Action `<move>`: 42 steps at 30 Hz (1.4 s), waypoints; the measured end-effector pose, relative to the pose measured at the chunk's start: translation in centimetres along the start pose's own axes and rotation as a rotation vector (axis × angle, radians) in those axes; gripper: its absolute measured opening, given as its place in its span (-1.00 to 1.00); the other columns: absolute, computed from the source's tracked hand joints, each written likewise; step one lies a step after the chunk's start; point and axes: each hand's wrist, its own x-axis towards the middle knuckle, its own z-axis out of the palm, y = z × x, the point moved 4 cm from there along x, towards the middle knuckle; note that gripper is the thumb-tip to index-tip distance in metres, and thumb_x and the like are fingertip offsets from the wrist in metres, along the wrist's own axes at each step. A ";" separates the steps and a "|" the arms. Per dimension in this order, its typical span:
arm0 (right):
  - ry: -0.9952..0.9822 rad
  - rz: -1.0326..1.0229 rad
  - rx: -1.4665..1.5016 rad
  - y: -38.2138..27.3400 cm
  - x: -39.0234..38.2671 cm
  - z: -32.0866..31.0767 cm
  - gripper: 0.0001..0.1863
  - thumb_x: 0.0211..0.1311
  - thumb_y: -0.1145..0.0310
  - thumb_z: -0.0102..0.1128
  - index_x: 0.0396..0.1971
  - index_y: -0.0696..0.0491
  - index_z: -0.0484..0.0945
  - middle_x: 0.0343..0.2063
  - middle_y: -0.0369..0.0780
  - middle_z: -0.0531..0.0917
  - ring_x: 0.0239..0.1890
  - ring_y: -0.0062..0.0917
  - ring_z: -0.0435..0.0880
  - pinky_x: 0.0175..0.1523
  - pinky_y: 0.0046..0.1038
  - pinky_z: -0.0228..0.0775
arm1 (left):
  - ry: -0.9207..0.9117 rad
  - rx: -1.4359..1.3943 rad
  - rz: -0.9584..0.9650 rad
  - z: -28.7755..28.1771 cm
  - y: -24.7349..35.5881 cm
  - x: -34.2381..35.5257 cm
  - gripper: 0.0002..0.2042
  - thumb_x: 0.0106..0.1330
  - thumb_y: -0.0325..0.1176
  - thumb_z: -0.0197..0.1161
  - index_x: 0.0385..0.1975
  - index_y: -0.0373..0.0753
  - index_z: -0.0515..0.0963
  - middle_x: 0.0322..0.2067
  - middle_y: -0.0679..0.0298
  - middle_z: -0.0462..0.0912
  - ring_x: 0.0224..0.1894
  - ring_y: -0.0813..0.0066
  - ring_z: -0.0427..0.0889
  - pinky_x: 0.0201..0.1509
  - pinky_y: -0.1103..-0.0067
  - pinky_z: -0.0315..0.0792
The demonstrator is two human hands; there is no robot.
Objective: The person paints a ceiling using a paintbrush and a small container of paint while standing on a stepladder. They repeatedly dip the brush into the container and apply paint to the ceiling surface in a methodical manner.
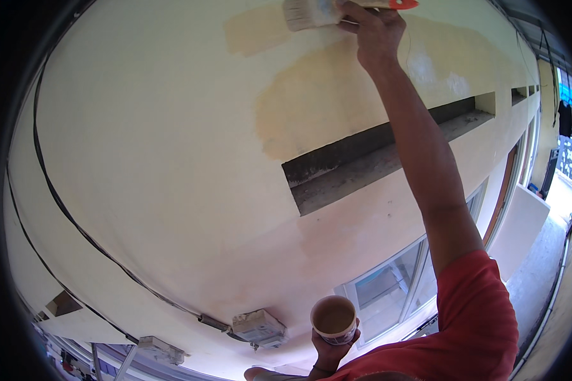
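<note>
High on the pale yellow wall, my right hand grips a wide paintbrush by its handle, which ends in red. The brush's pale bristles point left and lie over the edge of a darker, wet-looking yellow patch; whether they press on the wall is hard to tell. Low in the view, my left hand is closed around a small round tub, held upright with its open top showing a brownish inside. My right arm reaches up across a recessed opening in the wall.
A long dark recess cuts into the wall under the larger patch. Black cables run down the left side to a grey box. A sliding window sits below, and a narrow walkway stretches away at the right.
</note>
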 end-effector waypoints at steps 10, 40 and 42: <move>0.229 -0.418 -1.018 -4.3 10.4 -18.6 -0.59 0.25 0.08 0.51 -0.09 0.09 0.76 -0.26 -0.16 0.86 -0.22 -0.34 0.87 -0.06 -0.28 0.73 | -0.005 -0.049 0.061 -0.7 1.1 -1.6 -0.26 0.33 0.28 0.15 0.40 -0.07 0.47 0.25 0.06 0.56 0.38 -0.14 0.41 0.28 0.00 0.48; -0.201 -0.743 -0.963 -4.0 1.4 -6.7 -0.86 0.40 0.41 0.33 -0.13 0.04 0.59 -0.24 -0.09 0.75 -0.32 -0.16 0.81 -0.24 -0.26 0.65 | 0.006 -0.036 -0.018 -0.4 -0.1 0.2 -0.28 0.33 0.26 0.25 0.38 -0.06 0.47 0.27 0.06 0.51 0.39 -0.06 0.37 0.30 0.07 0.48; -0.350 -0.743 -0.914 -3.8 -2.3 -1.7 -0.83 0.40 0.47 0.32 -0.08 0.12 0.59 -0.25 -0.08 0.77 -0.31 -0.25 0.82 -0.20 -0.31 0.71 | 0.013 -0.040 -0.025 -0.1 -0.2 0.2 -0.29 0.34 0.27 0.24 0.39 -0.03 0.48 0.27 0.06 0.52 0.38 -0.06 0.39 0.29 0.07 0.48</move>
